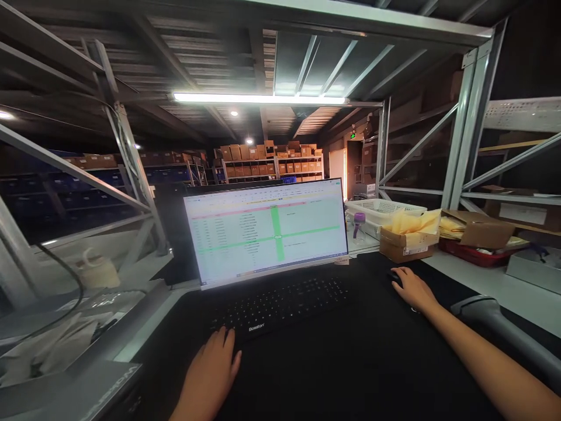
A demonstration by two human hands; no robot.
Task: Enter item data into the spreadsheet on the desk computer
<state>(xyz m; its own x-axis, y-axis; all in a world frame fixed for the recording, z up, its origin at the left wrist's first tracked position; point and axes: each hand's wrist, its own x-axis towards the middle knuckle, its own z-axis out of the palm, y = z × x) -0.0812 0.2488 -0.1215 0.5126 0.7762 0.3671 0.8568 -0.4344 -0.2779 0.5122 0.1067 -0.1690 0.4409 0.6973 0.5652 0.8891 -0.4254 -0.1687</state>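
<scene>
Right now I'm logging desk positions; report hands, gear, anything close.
Left hand at flat black keyboard, near-left corner. Right hand on small black mouse. Grey plastic scanner beside right forearm.

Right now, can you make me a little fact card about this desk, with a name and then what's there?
Left hand: at the near left corner of the black keyboard
Right hand: on the black mouse
Screen: lit, crossing green stripes, writing too small to read
Right of screen: purple-topped bottle, white basket, cardboard box holding yellow packets
Overhead: glowing tube light
</scene>
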